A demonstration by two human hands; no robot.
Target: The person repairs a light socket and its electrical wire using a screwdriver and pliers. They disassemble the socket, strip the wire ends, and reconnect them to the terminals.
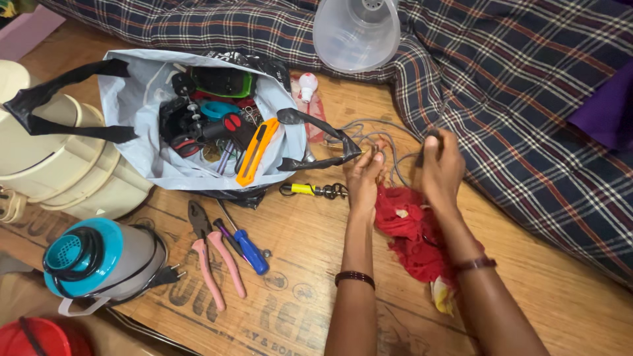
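Nearby, tool bag [132, 112], pliers [210, 254], screwdriver [245, 245], red cloth [414, 234]

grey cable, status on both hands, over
Left hand and right hand both pinching the grey cable. Cable loops loose over the wooden board. Red cloth bunched under the wrists.

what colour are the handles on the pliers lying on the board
Pink; the pliers show clearly in the head view.

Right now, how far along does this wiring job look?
Early on, I'd guess. Done: pink-handled pliers and blue-handled screwdriver laid out on the wooden board. In hand: both left hand and right hand grip the thin grey cable. Left: clear plastic lampshade lies unattached.
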